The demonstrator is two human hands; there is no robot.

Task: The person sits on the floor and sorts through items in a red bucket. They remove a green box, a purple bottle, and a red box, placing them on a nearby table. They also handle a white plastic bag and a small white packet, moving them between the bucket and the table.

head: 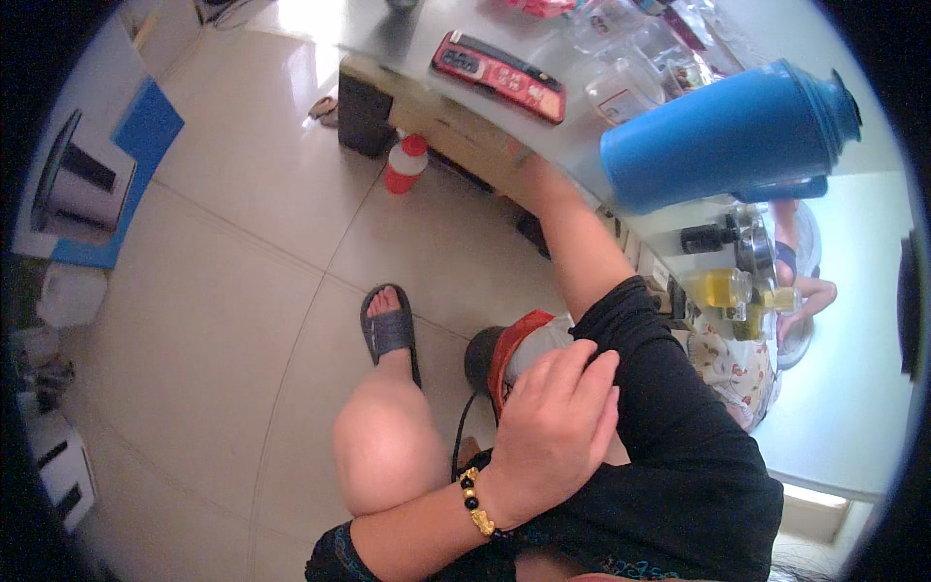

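Observation:
My left hand [556,415], with a black-and-gold bead bracelet [474,502] at its wrist, lies across in front of me beside my black right sleeve [640,349]. Its back faces up, the fingers are slightly apart, and no object shows in it. My right arm reaches forward to the wooden drawer front [458,138] below the tabletop. The right hand [534,171] is blurred at the table's edge, and its fingers are largely hidden. Above it on the table lies a red patterned case [502,76]. A blue thermos flask [720,138] stands to the right of that hand.
Clear plastic containers [625,87] and bottles of yellow liquid [727,289] stand on the table. On the tiled floor are a red-and-white bottle [406,164] and a bin with a red rim [509,353]. My sandalled foot [389,320] rests nearby. A blue-and-white box [149,120] is at left.

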